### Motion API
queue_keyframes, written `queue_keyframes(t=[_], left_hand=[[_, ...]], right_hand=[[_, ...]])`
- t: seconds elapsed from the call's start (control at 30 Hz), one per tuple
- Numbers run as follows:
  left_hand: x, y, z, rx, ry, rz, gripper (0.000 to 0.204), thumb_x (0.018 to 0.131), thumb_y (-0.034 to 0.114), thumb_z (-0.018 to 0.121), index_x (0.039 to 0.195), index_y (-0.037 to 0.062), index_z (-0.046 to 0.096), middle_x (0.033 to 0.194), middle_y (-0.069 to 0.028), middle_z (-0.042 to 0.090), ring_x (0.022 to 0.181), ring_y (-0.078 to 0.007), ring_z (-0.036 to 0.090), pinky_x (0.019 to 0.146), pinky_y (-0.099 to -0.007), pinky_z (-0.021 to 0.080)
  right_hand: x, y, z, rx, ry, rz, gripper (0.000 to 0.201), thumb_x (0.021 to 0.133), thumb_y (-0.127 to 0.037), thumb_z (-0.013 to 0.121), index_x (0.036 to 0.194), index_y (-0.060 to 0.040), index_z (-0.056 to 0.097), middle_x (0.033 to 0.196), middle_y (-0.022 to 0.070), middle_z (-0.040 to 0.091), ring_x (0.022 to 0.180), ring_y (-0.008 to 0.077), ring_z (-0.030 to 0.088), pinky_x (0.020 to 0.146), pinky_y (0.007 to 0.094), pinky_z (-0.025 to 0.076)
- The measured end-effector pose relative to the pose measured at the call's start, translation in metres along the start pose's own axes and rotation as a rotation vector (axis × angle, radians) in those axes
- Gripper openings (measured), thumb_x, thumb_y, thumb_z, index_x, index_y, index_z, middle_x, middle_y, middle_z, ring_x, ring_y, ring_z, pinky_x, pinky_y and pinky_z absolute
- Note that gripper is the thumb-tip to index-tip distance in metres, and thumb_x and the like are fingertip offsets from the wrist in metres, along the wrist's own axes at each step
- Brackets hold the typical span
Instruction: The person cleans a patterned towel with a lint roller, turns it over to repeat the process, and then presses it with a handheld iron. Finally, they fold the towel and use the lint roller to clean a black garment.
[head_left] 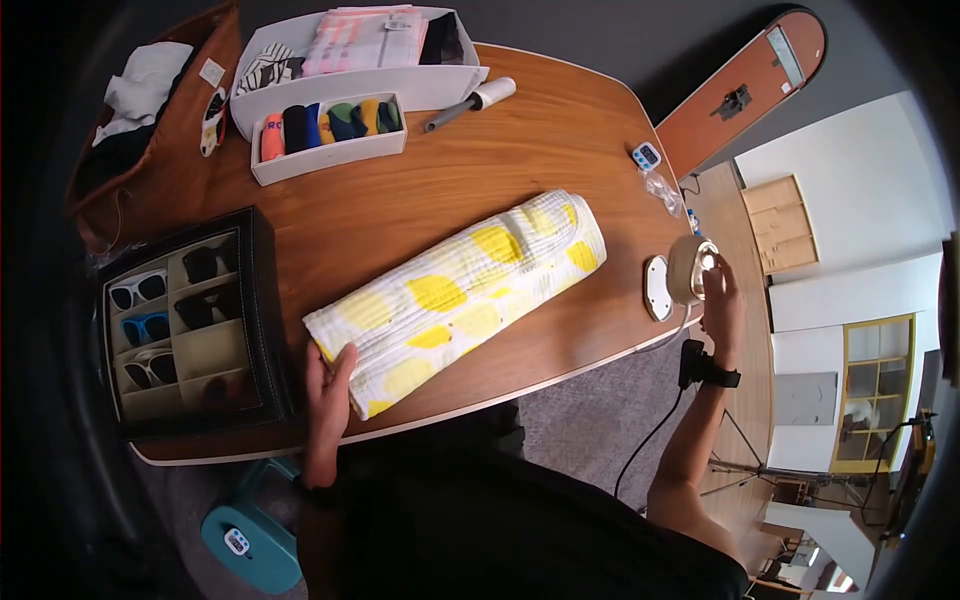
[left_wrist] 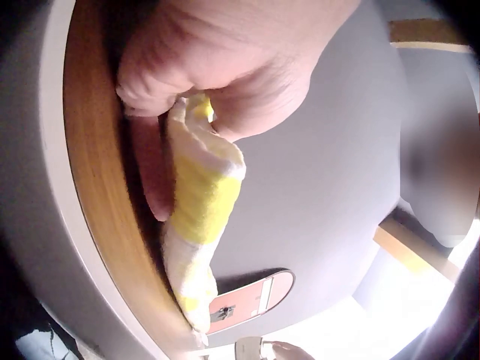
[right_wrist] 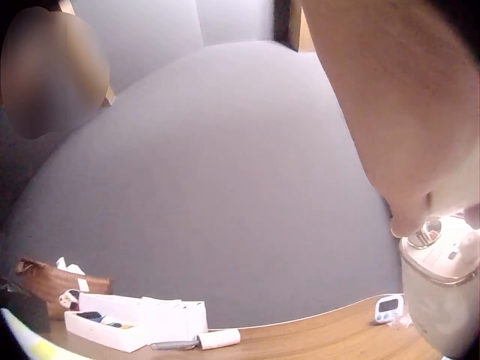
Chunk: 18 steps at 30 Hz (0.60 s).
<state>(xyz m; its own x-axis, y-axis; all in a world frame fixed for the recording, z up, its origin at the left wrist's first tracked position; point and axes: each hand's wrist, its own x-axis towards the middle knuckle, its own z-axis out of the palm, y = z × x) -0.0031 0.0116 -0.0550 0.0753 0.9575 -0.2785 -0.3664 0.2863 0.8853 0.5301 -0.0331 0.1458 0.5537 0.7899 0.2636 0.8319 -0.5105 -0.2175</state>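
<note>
A folded white cloth with yellow patches (head_left: 455, 300) lies slantwise across the wooden table. At its lower left corner my left hand (head_left: 328, 395) pinches the edge, thumb on top; in the left wrist view that hand (left_wrist: 217, 60) holds the end of the cloth (left_wrist: 202, 202). Over at the table's right edge, my right hand (head_left: 725, 305) grips a cream rounded device (head_left: 684, 270) with a shiny top and a cord. The right wrist view shows the fingers of this hand (right_wrist: 420, 165) at the top of the device (right_wrist: 435, 300). A white oval plate (head_left: 657, 288) lies beside it.
An eyewear case (head_left: 262, 320) stands left of the cloth. Farther back are a brown bag (head_left: 165, 130), a large white box (head_left: 400, 90), a small box of rolled fabrics (head_left: 335, 158) and a lint roller (head_left: 492, 94). A timer (head_left: 646, 155) lies near the right edge.
</note>
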Motion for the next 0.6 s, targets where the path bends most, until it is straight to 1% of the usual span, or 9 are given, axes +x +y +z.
queue_keyframes(t=[0.07,0.13,0.2,0.27,0.3,0.4,0.43,0.5,0.6], left_hand=[[-0.003,0.002,0.006,-0.006,0.021,-0.001,0.052,0.102,0.013,0.064,0.147,0.0027,0.039,0.129,-0.0100,0.060,0.113,-0.0141,0.059,0.095,-0.0307,0.049],[-0.016,0.017,0.030,0.306,0.188,0.280,0.068,0.096,0.018,0.073,0.150,0.0030,0.035,0.134,-0.0148,0.055,0.113,-0.0194,0.060,0.095,-0.0332,0.049],[-0.025,0.033,0.034,0.559,0.235,0.348,0.072,0.090,0.021,0.078,0.148,0.0034,0.041,0.140,-0.0212,0.051,0.121,-0.0294,0.057,0.103,-0.0425,0.046],[-0.026,0.052,0.039,1.305,0.244,0.778,0.075,0.084,0.022,0.080,0.147,0.0044,0.044,0.142,-0.0249,0.049,0.132,-0.0403,0.048,0.111,-0.0509,0.038],[-0.025,0.055,0.040,1.309,0.150,0.695,0.069,0.081,0.026,0.081,0.141,0.0070,0.054,0.149,-0.0247,0.044,0.146,-0.0446,0.030,0.118,-0.0559,0.027],[-0.012,0.048,0.031,1.375,-0.047,0.724,0.037,0.089,0.015,0.072,0.124,0.0069,0.067,0.141,-0.0143,0.054,0.139,-0.0365,0.046,0.116,-0.0535,0.034],[-0.009,0.049,0.036,1.367,-0.025,0.814,0.025,0.092,0.008,0.066,0.117,0.0061,0.069,0.125,-0.0134,0.063,0.122,-0.0346,0.059,0.106,-0.0508,0.042],[-0.004,0.042,0.037,1.281,0.012,0.738,0.022,0.092,0.007,0.065,0.114,0.0053,0.069,0.118,-0.0144,0.066,0.114,-0.0355,0.061,0.100,-0.0502,0.044],[0.008,0.046,0.045,1.036,0.171,0.732,0.014,0.097,0.011,0.062,0.105,0.0027,0.070,0.092,-0.0168,0.069,0.090,-0.0364,0.063,0.082,-0.0432,0.047]], right_hand=[[0.001,0.011,-0.007,0.021,-0.002,0.115,0.040,0.101,-0.027,0.059,0.138,-0.0126,0.061,0.099,0.0188,0.071,0.080,0.0320,0.069,0.066,0.0437,0.053],[-0.005,-0.012,-0.020,0.066,-0.080,0.303,0.041,0.102,-0.028,0.060,0.139,-0.0115,0.060,0.084,0.0164,0.070,0.060,0.0232,0.066,0.055,0.0406,0.050],[-0.015,-0.010,-0.014,0.110,-0.093,0.231,0.042,0.102,-0.028,0.061,0.140,-0.0115,0.060,0.076,0.0118,0.065,0.053,0.0170,0.059,0.050,0.0367,0.046],[-0.029,-0.022,-0.009,0.167,-0.118,0.162,0.042,0.102,-0.028,0.062,0.141,-0.0115,0.060,0.069,0.0073,0.061,0.046,0.0107,0.052,0.045,0.0329,0.042],[-0.038,-0.037,-0.012,0.257,-0.176,0.154,0.042,0.102,-0.026,0.063,0.142,-0.0117,0.060,0.067,0.0046,0.058,0.047,0.0082,0.050,0.044,0.0296,0.040],[-0.056,-0.074,-0.010,0.438,-0.270,0.143,0.043,0.101,-0.021,0.066,0.143,-0.0129,0.059,0.067,-0.0027,0.051,0.050,0.0023,0.045,0.043,0.0209,0.034],[-0.060,-0.086,-0.010,0.529,-0.323,0.083,0.044,0.101,-0.020,0.067,0.144,-0.0123,0.058,0.070,-0.0029,0.053,0.051,0.0025,0.045,0.044,0.0209,0.035],[-0.070,-0.116,-0.012,0.642,-0.414,0.017,0.047,0.099,-0.016,0.069,0.144,-0.0092,0.057,0.085,-0.0006,0.064,0.055,0.0016,0.045,0.047,0.0198,0.035],[-0.086,-0.160,-0.003,0.703,-0.493,-0.212,0.047,0.096,-0.011,0.072,0.141,-0.0043,0.059,0.108,0.0084,0.072,0.087,0.0111,0.064,0.077,0.0265,0.051]])
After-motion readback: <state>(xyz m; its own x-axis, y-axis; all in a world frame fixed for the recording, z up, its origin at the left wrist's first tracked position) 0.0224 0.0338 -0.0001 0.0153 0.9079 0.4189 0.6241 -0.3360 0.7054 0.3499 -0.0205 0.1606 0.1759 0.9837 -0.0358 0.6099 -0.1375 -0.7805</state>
